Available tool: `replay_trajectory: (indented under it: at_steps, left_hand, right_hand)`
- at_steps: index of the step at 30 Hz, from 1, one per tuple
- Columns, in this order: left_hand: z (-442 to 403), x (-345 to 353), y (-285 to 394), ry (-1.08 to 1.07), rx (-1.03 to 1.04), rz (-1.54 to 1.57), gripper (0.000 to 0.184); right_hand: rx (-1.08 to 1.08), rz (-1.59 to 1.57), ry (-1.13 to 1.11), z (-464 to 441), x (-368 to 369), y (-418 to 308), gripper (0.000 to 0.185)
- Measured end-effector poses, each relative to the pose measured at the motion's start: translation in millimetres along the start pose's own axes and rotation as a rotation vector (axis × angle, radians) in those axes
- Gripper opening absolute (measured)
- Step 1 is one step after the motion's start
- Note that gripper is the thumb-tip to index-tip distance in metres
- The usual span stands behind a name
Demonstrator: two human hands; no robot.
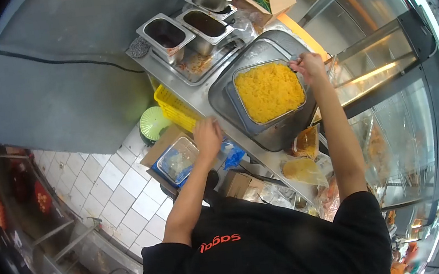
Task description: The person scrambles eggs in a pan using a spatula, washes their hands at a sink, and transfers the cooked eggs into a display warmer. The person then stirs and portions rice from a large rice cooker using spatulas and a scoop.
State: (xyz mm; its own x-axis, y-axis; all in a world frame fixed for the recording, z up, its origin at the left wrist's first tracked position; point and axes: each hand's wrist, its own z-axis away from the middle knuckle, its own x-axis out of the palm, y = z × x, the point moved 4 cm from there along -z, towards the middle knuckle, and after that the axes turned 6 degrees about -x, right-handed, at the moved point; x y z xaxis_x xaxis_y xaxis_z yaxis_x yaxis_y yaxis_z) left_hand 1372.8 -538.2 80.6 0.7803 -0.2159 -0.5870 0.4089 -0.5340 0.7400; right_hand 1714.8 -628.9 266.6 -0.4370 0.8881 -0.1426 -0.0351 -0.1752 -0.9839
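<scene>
A square metal pan (273,120) full of yellow rice (270,92) sits on a large dark tray (223,90) on the steel counter. My right hand (309,67) is at the pan's upper right corner, fingers closed on its rim. Partly under the fingers is a small dark bit I cannot make out. My left hand (209,138) hangs near the counter's front edge, its fingers loosely bent and nothing visible in them. Close beside it are a yellow plastic basket (174,107) and a cardboard box holding a clear lined container (177,159).
Deep steel containers (165,35) of dark sauce stand at the counter's far end on a stained tray (195,64). Bags of orange sauce (305,142) and yellow food (303,172) lie nearer me. A glass display case (375,78) borders the right side. Tiled floor (123,196) lies left.
</scene>
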Motion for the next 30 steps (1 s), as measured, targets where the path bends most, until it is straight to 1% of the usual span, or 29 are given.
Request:
replay_trajectory:
  at_steps: [1, 3, 4, 5, 8, 9, 11, 12, 13, 14, 15, 16, 17, 18, 19, 20, 21, 22, 23, 24, 25, 26, 28, 29, 30]
  left_hand:
    - [9, -7, -2, -0.019, -0.066, 0.057, 0.016]
    - [25, -24, -8, -0.054, -0.199, 0.167, 0.016]
    - [33, -33, -14, -0.041, -0.223, 0.209, 0.018]
    - [40, -43, -23, -0.028, -0.248, 0.247, 0.02]
    - [70, -86, -63, 0.029, -0.343, 0.261, 0.025]
    - [81, -103, -82, 0.062, -0.379, 0.248, 0.026]
    - [118, -135, -145, -0.017, -0.575, 0.077, 0.029]
    - [136, -157, -166, -0.052, -0.799, 0.244, 0.029]
    - [169, -170, -211, 0.086, -0.872, 0.449, 0.03]
    - [188, -203, -219, 0.121, -0.952, 0.372, 0.032]
    - [222, -221, -259, 0.223, -0.922, 0.389, 0.036]
    - [254, -241, -286, 0.348, -1.049, 0.433, 0.042]
    - [300, -255, -338, 0.429, -1.024, 0.399, 0.05]
    - [333, -271, -352, 0.447, -1.188, 0.382, 0.052]
    - [363, -290, -364, 0.491, -1.359, 0.363, 0.054]
    - [394, -304, -374, 0.496, -1.487, 0.295, 0.059]
    - [442, -312, -412, 0.295, -1.646, 0.143, 0.043]
    - [486, -318, -440, 0.106, -1.602, 0.184, 0.023]
    - [507, -328, -456, -0.205, -1.58, -0.266, 0.02]
    - [528, -342, -467, -0.064, -1.681, -0.383, 0.025]
    - [524, -357, -443, 0.252, -1.677, -0.425, 0.042]
    - [522, -368, -452, 0.222, -1.657, -0.306, 0.068]
    - [538, -382, -513, -0.07, -1.462, -0.354, 0.088]
    - [533, -396, -530, 0.05, -1.412, -0.254, 0.09]
    - [502, -432, -504, 0.265, -1.536, -0.314, 0.073]
  right_hand:
    - [0.019, 0.006, -0.015, -2, -3, 10, 0.012]
    - [-0.024, 0.093, 0.057, 14, 0, 10, 0.018]
    - [-0.044, 0.135, 0.091, 23, 4, 10, 0.021]
    - [-0.074, 0.273, 0.128, 31, 6, 3, 0.031]
    - [-0.283, 0.717, 0.255, 31, 3, -3, 0.044]
    - [-0.549, 0.894, 0.43, 40, 8, -9, 0.039]
    - [-0.519, 0.603, 0.167, 67, 33, -29, 0.028]
    - [-0.498, 0.457, 0.031, 86, 49, -44, 0.025]
    - [-0.404, 0.316, -0.166, 107, 69, -49, 0.019]
    - [-0.396, 0.299, -0.312, 132, 87, -56, 0.018]
    - [-0.388, 0.282, -0.449, 159, 105, -60, 0.017]
    - [-0.376, 0.264, -0.58, 186, 122, -57, 0.018]
    - [-0.345, 0.216, -0.634, 213, 141, -48, 0.019]
    - [-0.314, 0.168, -0.699, 239, 159, -38, 0.022]
    - [-0.265, 0.268, -0.738, 255, 174, -20, 0.024]
    - [-0.224, 0.36, -0.8, 271, 192, 5, 0.026]
    - [-0.07, 0.392, -0.829, 292, 210, 31, 0.027]
    - [0.073, 0.431, -0.872, 314, 225, 63, 0.028]
    - [-0.122, 0.419, -1.106, 320, 238, 121, 0.029]
    - [-0.1, 0.215, -1.164, 344, 256, 153, 0.029]
    - [0.105, 0.326, -1.148, 352, 270, 217, 0.027]
    - [0.202, 0.449, -1.145, 377, 295, 227, 0.029]
    - [0.293, 0.584, -1.143, 407, 339, 287, 0.029]
    - [0.331, 0.641, -1.142, 419, 358, 316, 0.029]
    - [0.349, 0.696, -1.159, 430, 380, 343, 0.029]
